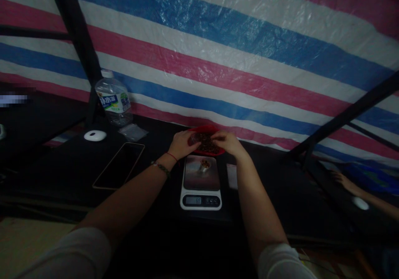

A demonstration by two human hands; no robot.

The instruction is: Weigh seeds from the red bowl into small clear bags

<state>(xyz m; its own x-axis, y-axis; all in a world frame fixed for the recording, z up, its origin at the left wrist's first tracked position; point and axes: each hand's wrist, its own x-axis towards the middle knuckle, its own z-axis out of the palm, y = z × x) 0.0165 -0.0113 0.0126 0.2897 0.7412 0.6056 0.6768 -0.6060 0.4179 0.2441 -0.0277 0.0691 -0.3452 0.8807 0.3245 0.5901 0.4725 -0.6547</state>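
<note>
A red tray (215, 151) full of small dark brown bean-like pieces (208, 142) lies at the back of the black table. At its left side, my left hand (181, 145) is closed, its thumb over the edge, by a dim see-through thing (195, 138) that I cannot make out. My right hand (230, 144) reaches in from the right with its fingertips pinched among the pieces; whatever is between them is hidden. Between my forearms sits a white digital scale (201, 202), its display lit. On its metal plate stands a small silvery cup (204, 168) holding brown pieces.
To the left lie a phone (119, 166), a white oval device (95, 135) and a clear plastic bag (133, 132). A large clear bottle (114, 100) stands by the black frame post. At right, another person's hand (343, 181) rests near a white object (360, 203). Striped sheeting hangs behind.
</note>
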